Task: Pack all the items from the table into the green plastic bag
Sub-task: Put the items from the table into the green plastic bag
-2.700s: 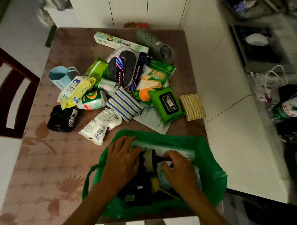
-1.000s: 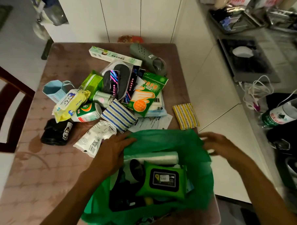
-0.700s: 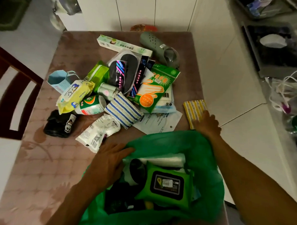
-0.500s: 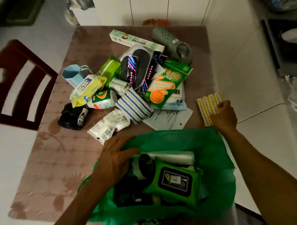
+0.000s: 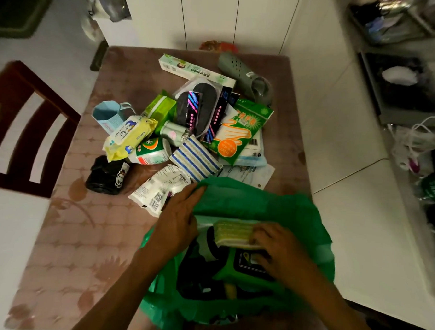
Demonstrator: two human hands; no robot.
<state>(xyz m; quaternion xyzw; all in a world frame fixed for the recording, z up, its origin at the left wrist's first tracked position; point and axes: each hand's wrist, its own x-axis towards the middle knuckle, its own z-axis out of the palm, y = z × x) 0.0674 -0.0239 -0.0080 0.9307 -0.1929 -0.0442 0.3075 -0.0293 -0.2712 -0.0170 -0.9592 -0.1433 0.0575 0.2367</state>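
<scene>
Resting on the near edge of the desk [image 5: 88, 236], the green plastic bag [image 5: 254, 206] is held open, its mouth turned up toward the camera. The left hand [image 5: 177, 224] is laid on the bag's left rim with fingers nearly straight, pressing the plastic outward; nothing is enclosed in its grip. The right hand [image 5: 276, 244] is lowered into the bag's mouth, and a yellow striped sponge pack [image 5: 233, 234] is pinched by its curled fingers at the pack's right end. Below the pack, inside the bag, a green wet-wipes pack [image 5: 244, 268] with a black label is seen, beside dark items that cannot be told apart.

Beyond the bag, a heap of unpacked items is spread over the middle of the desk. A white sachet [image 5: 160, 187] lies just beside the left hand's fingertips. A blue striped cloth pack [image 5: 195, 157] is set behind it, touching a printed paper sheet [image 5: 248, 172] partly covered by the bag's far rim. A black roll [image 5: 106, 175] lies at the heap's left edge, near a yellow wipes pack [image 5: 129, 136] leaning over a green and white can [image 5: 149, 150]. A light blue cup [image 5: 107, 115] lies behind those. A green glove packet [image 5: 240, 131], a long toothpaste box [image 5: 195, 70] and a grey-green clog [image 5: 247, 77] are found toward the far side. A dark wooden chair [image 5: 21, 131] stands left of the desk.
</scene>
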